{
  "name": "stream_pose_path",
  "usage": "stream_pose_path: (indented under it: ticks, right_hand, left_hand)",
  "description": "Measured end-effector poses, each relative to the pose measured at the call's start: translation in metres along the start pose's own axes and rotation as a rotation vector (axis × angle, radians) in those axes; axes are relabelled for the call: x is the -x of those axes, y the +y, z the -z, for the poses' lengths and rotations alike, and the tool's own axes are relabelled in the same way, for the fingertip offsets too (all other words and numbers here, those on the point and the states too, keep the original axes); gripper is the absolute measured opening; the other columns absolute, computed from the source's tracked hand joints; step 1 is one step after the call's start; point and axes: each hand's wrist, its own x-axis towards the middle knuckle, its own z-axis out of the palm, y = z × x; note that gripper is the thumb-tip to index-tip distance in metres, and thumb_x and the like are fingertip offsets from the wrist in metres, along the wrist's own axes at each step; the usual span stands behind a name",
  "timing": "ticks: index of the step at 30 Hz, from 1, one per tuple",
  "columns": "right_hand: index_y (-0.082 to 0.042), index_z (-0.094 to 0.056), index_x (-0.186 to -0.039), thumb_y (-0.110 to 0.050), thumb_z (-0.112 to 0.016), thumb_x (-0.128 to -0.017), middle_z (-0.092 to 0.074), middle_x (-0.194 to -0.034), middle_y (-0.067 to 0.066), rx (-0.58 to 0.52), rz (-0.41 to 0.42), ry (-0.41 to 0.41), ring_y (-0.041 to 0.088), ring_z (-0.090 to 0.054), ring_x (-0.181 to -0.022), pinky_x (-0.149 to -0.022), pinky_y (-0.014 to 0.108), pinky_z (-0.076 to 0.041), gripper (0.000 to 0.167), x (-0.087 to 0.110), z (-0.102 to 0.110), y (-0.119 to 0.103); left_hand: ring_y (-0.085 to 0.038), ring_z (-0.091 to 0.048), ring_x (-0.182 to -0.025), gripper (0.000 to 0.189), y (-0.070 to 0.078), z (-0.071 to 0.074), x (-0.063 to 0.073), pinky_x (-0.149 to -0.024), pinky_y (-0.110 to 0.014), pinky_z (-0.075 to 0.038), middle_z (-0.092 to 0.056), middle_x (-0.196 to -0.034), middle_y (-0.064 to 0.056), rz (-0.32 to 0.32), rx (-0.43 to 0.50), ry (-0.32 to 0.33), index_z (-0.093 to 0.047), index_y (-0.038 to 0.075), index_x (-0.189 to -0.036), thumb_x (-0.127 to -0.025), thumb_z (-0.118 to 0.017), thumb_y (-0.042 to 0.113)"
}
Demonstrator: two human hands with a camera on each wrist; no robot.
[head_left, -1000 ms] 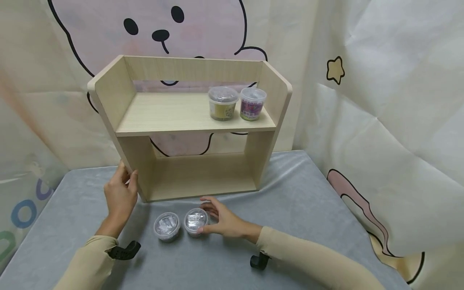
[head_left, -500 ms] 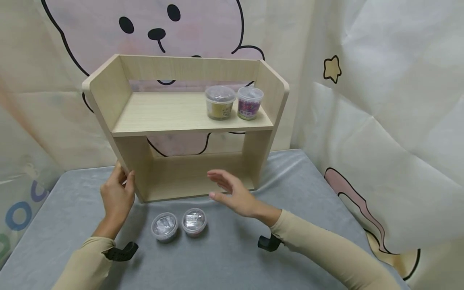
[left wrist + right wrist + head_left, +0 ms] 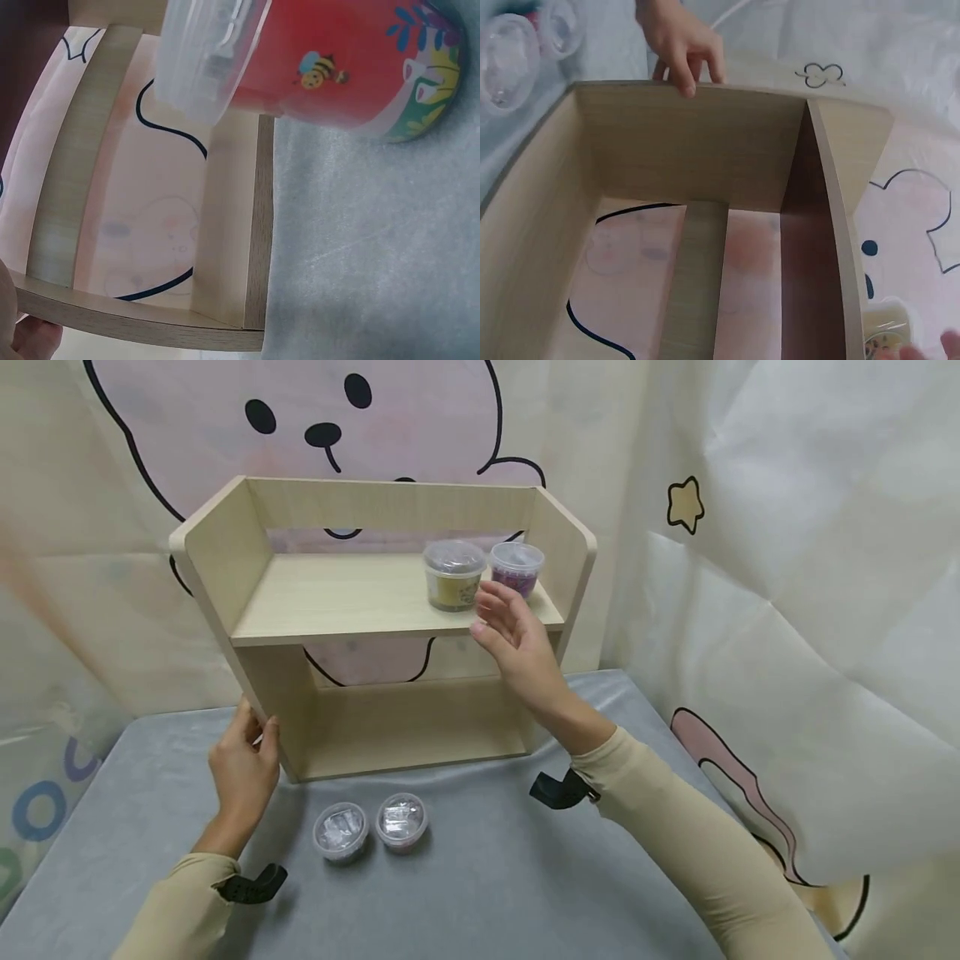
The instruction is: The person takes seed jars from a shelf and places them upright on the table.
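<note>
A light wooden two-tier shelf (image 3: 300,743) stands on the table. My left hand (image 3: 243,768) pinches the front edge of its left side panel; in the left wrist view only some fingers (image 3: 37,339) show. My right hand (image 3: 521,652) is raised before the upper tier, fingers loosely bent and nothing held. It partly hides a purple tub (image 3: 517,560), and whether it touches that tub I cannot tell. A yellow tub (image 3: 453,581) stands just left. Two more clear-lidded tubs, one left (image 3: 341,832) and one right (image 3: 402,821), sit on the table before the shelf.
Blue-grey cloth (image 3: 480,893) covers the table. Behind the shelf hangs a curtain (image 3: 420,410) with a cartoon bear; another pale curtain (image 3: 810,610) closes the right side. In the left wrist view, a red tub (image 3: 330,60) with a bee picture looms close.
My right hand has let go of the right-hand tub on the table and risen up and right to the purple tub. The left hand stays on the shelf's side panel.
</note>
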Motion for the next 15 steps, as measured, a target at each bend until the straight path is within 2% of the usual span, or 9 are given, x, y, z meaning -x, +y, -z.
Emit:
stream_pose_path:
  ticks: [3, 7, 11, 13, 15]
  right_hand:
    - [-0.004, -0.03, -0.156, -0.006, -0.054, -0.1, -0.035, -0.161, 0.02, 0.017, -0.034, 0.044, 0.029, -0.034, -0.152, -0.127, 0.035, -0.031, 0.06, -0.013, -0.004, -0.001]
    - [-0.008, -0.024, -0.158, -0.009, -0.056, -0.1, -0.024, -0.166, 0.019, 0.045, -0.068, 0.053, 0.025, -0.024, -0.157, -0.129, 0.03, -0.023, 0.067, -0.022, -0.008, -0.001]
    - [-0.01, -0.017, -0.16, -0.013, -0.057, -0.1, -0.016, -0.169, 0.019, 0.059, -0.087, 0.026, 0.026, -0.016, -0.159, -0.13, 0.032, -0.019, 0.073, -0.032, -0.01, -0.005]
    - [-0.011, -0.015, -0.16, -0.014, -0.057, -0.099, -0.017, -0.168, 0.021, 0.059, -0.099, 0.022, 0.03, -0.017, -0.159, -0.131, 0.035, -0.02, 0.074, -0.037, -0.012, -0.006]
    - [-0.012, -0.015, -0.16, -0.014, -0.057, -0.099, -0.021, -0.166, 0.022, 0.06, -0.116, 0.026, 0.032, -0.02, -0.157, -0.13, 0.038, -0.022, 0.074, -0.039, -0.015, -0.007]
  left_hand:
    - [-0.037, -0.074, -0.094, 0.025, -0.001, 0.0, 0.001, -0.072, 0.009, -0.037, -0.077, -0.097, -0.02, 0.001, -0.006, 0.007, -0.065, 0.003, -0.118, -0.093, -0.065, 0.0]
    - [-0.034, -0.075, -0.094, 0.036, -0.003, 0.0, 0.005, -0.071, 0.01, -0.036, -0.077, -0.097, -0.02, 0.005, -0.015, 0.003, -0.064, 0.008, -0.128, -0.093, -0.066, 0.001]
    - [-0.031, -0.073, -0.098, 0.042, -0.002, -0.001, 0.003, -0.073, 0.009, -0.038, -0.077, -0.103, -0.02, 0.006, -0.004, -0.003, -0.063, 0.014, -0.134, -0.094, -0.065, 0.003]
    - [-0.037, -0.072, -0.098, 0.04, -0.001, -0.001, 0.001, -0.074, 0.008, -0.039, -0.077, -0.104, -0.02, 0.002, 0.008, -0.006, -0.063, 0.012, -0.133, -0.094, -0.064, 0.002]
    - [-0.038, -0.072, -0.098, 0.04, -0.002, 0.0, 0.001, -0.075, 0.007, -0.04, -0.077, -0.104, -0.02, 0.004, 0.011, -0.007, -0.064, 0.013, -0.133, -0.094, -0.064, 0.002]
